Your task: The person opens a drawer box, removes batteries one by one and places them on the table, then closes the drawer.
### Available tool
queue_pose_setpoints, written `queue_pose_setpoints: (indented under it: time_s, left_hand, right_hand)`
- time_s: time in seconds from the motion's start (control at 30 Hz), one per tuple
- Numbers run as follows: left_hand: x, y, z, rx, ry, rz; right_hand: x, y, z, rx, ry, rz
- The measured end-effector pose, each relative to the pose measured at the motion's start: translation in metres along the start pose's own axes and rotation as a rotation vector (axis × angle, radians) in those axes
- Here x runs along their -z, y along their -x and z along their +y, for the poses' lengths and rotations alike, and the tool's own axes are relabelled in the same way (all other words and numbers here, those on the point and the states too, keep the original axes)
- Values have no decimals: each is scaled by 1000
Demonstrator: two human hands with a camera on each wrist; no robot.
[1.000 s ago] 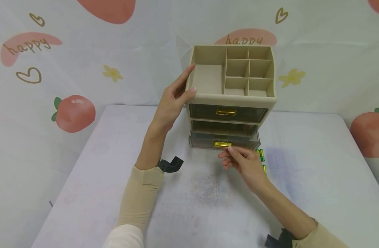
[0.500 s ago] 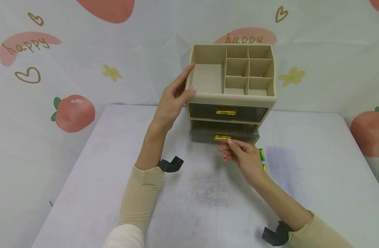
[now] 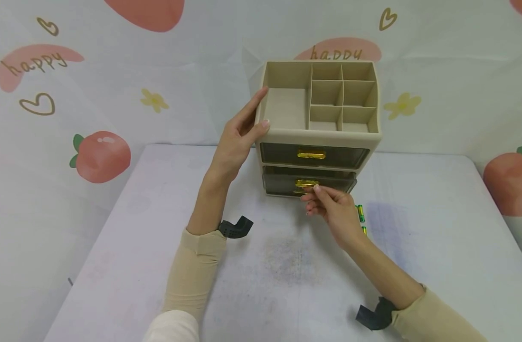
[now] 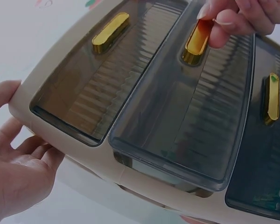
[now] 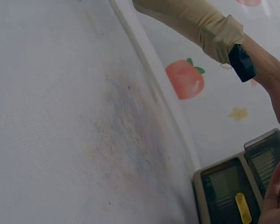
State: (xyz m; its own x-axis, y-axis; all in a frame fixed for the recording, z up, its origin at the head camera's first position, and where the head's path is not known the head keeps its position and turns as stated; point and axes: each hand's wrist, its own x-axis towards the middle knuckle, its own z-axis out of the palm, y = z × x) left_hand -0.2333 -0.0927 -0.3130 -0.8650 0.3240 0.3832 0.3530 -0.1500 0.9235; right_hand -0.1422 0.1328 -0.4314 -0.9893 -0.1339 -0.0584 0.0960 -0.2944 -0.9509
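A beige desktop drawer organizer (image 3: 322,135) stands at the table's back. My left hand (image 3: 235,142) holds its left side, thumb on the top front rim; in the left wrist view, other fingers of this hand (image 4: 23,172) lie against the side wall. Thumb and fingers of my right hand (image 3: 335,211) pinch the gold handle (image 4: 198,43) of the middle drawer (image 4: 177,107), which juts out slightly. Above it the top drawer (image 3: 282,154) is fully in. The bottom drawer (image 4: 259,158), seen in the left wrist view, sits flush too.
Small green and yellow batteries (image 3: 361,213) lie on the table (image 3: 261,275) right of the organizer, partly hidden behind my right hand. Open-topped compartments (image 3: 327,92) form the organizer's top. A printed cloth (image 3: 201,71) hangs behind the table.
The middle drawer has slid inward, and my right hand has moved away from me with its handle. My left hand has stayed on the organizer's side.
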Motion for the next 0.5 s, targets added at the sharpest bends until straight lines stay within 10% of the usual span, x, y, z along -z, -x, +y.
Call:
queue_pose_setpoints:
  time_s: [0.5]
  left_hand:
    - [6, -4, -14, -23, -8, 4]
  right_hand:
    - [3, -12, -1, -20, -7, 8]
